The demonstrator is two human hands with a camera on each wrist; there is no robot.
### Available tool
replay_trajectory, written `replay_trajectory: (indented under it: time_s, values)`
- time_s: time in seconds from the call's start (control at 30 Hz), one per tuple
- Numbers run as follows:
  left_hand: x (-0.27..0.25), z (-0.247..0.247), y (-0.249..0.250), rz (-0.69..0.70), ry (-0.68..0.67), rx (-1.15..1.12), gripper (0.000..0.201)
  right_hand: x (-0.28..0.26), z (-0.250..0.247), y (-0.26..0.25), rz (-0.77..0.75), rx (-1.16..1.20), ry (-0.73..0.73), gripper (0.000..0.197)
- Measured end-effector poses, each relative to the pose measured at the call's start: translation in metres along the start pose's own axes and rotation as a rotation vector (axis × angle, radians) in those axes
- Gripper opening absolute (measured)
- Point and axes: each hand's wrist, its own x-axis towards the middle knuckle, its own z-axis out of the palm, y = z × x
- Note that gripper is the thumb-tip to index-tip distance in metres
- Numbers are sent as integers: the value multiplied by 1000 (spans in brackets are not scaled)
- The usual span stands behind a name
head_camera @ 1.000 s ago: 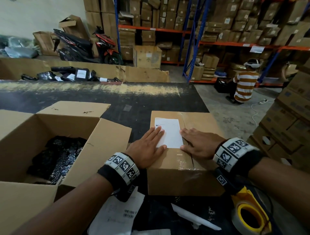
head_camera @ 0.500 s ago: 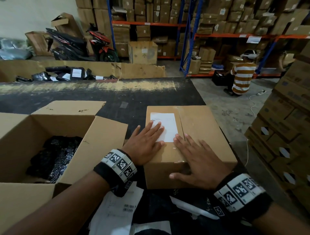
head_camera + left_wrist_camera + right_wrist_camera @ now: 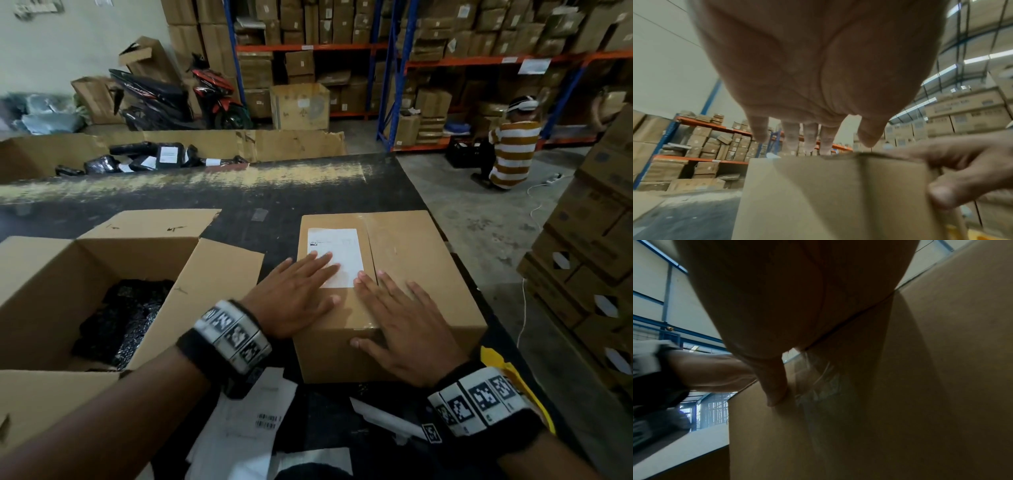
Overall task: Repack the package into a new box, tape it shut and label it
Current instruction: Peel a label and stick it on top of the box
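The left hand (image 3: 291, 294) is lying flat on the top of the sealed box (image 3: 421, 260), fingers straight and spread, with the fingertips resting on the lower left part of the white label (image 3: 337, 251). The right hand (image 3: 407, 325) is lying flat beside it on the same top, fingers straight and apart, with the thumb hanging over the near edge of the box and touching the front face beside the clear tape (image 3: 824, 386). Neither hand is gripping anything.

The sealed box is sitting on a black table (image 3: 239, 192) whose far strip is worn to a pale colour. Left of the sealed box, just beside it, an open carton (image 3: 164, 260) is standing with its flaps raised, holding black wrapped packages (image 3: 120, 318). In front of the sealed box, loose papers (image 3: 246, 421) are lying on the table, one showing a barcode. At the near right corner of the sealed box, a yellow item (image 3: 496, 359) is partly hidden behind the right wrist.

Beyond the table, behind the sealed box, low cardboard walls are enclosing black parcels (image 3: 150, 159). Further back, two scooters (image 3: 178, 96) are standing against a pale wall. Blue and orange racks (image 3: 394, 58) are holding stacked cartons. Right of the sealed box, on the concrete floor, a person in a striped shirt (image 3: 512, 154) is crouching at the racks, and stacked cartons (image 3: 589, 246) are lining the right edge.
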Motion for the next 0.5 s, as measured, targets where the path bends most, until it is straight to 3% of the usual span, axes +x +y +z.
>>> replay_trajectory:
  time_s: [0.07, 0.3, 0.5]
  values:
    - [21, -1, -1, -1, -60, 23, 75, 0, 1, 1, -3, 0, 5, 91]
    - [21, -10, -42, -109, -82, 36, 82, 0, 3, 3, -15, 16, 33, 88]
    - [55, -19, -24, 37, -90, 91, 73, 0, 5, 3, -6, 17, 52, 88]
